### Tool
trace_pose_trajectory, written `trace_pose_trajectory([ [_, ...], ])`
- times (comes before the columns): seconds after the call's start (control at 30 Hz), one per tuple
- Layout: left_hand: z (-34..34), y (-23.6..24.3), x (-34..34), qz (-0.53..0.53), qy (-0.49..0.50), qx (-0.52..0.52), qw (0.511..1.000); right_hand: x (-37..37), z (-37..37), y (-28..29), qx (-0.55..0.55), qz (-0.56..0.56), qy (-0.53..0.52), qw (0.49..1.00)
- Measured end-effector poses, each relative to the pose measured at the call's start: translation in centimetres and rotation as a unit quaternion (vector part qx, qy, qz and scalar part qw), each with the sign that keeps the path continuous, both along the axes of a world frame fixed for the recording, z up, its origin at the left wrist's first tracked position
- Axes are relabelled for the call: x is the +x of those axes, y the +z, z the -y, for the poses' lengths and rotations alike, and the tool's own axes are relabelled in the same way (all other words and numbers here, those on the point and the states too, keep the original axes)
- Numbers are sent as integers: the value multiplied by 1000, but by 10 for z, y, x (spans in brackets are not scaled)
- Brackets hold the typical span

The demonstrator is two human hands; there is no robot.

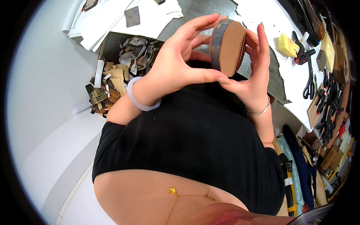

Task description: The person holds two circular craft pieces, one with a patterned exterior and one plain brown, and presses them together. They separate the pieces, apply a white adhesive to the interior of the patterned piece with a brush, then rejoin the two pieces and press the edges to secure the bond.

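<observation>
At one o'clock, an oval matte-brown block with a mottled grey-blue rim (231, 48) is gripped between the left hand (178, 62) at its nine o'clock and the right hand (259, 71) at three; its long axis runs roughly twelve to six, both hands equally near.

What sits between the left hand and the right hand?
In the head view, a rounded, brown-faced piece with a dark patterned rim sits between the left hand and the right hand.

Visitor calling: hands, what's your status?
Left hand and right hand raised, holding rounded brown-faced piece. Patterned band along its edge. Yellow block off right, clear of both.
</observation>
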State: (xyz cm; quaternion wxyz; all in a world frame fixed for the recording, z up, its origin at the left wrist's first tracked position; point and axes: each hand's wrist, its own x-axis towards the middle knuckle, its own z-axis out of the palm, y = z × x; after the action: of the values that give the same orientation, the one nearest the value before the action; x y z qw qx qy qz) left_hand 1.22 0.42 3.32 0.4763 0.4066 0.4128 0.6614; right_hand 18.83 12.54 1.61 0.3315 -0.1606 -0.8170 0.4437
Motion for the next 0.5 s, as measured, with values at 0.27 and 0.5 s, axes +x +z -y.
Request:
trace_pose_trajectory([
  [0.27, -7, -12, -17, -51, -38, 10, 998, 2, 5, -6, -127, -17, 50, 991],
  [0.5, -5, -5, -14, 6, -40, -13, 999, 2, 9, -4, -93, -2, 42, 995],
])
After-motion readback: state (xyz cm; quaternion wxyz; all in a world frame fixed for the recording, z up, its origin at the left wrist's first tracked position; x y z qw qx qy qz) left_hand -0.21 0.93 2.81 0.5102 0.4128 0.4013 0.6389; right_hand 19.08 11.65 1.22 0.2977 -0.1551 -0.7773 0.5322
